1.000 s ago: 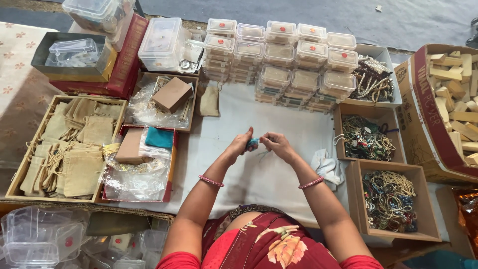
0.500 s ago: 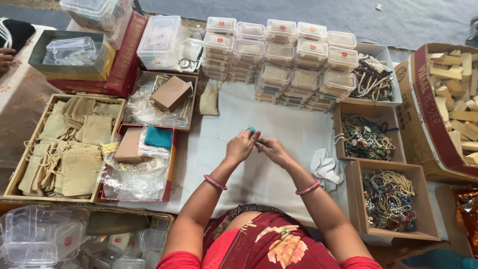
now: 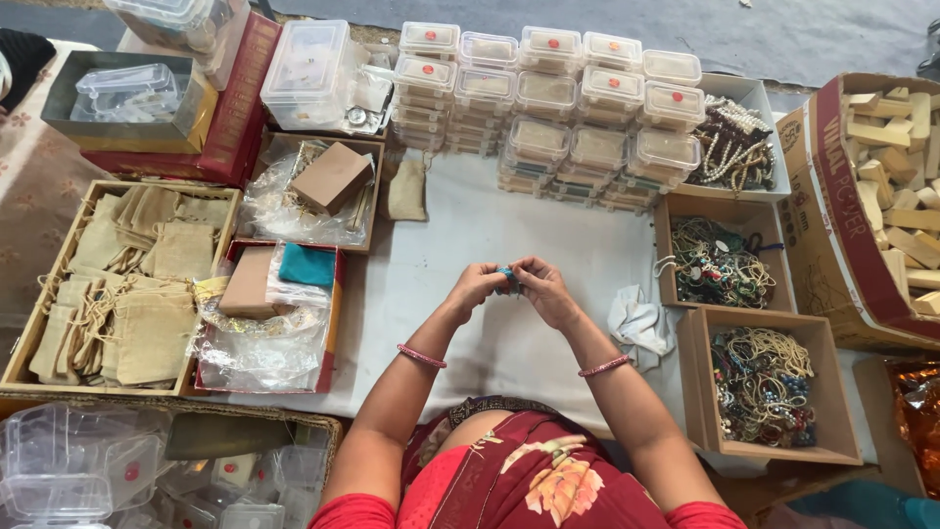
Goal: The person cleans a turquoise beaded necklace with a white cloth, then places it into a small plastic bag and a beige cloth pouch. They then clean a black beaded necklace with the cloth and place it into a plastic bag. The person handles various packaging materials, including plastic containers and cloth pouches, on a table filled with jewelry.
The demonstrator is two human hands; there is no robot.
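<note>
White cloth [image 3: 548, 225]; tiny, perhaps beaded, blue piece [image 3: 507, 275].

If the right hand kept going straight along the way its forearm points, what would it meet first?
Almost at once the left hand, which it touches around the small blue item both hold. Past that, the line probably runs over bare white cloth toward the small beige pouch, though depth is unclear.
</note>
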